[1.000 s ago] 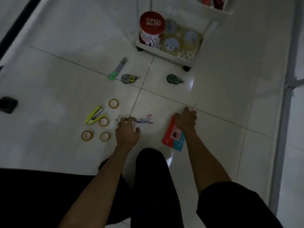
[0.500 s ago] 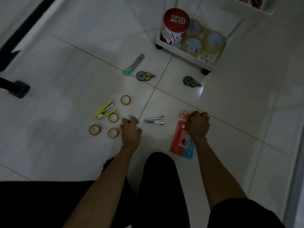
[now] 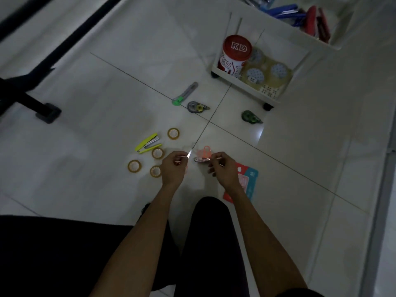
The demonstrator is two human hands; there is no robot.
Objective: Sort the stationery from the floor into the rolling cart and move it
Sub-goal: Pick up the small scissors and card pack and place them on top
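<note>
Both hands are lifted above the floor tiles, forearms reaching forward side by side. The left hand (image 3: 172,168) is curled shut on a thin bright item (image 3: 189,154) — too blurred to name. The right hand (image 3: 222,170) pinches pink scissors (image 3: 204,152), handles pointing far. Four tape rolls (image 3: 157,153) and a yellow stapler (image 3: 147,142) lie left; the rolling cart (image 3: 244,87) stands far right — well apart.

Blurred: small shiny item (image 3: 189,154) pinched in left hand (image 3: 173,168), identity unclear. Pink scissors (image 3: 205,152) smeared beyond right hand (image 3: 222,170); packet (image 3: 248,179) partly hidden under that wrist. Cart (image 3: 246,91) cropped at top edge.
</note>
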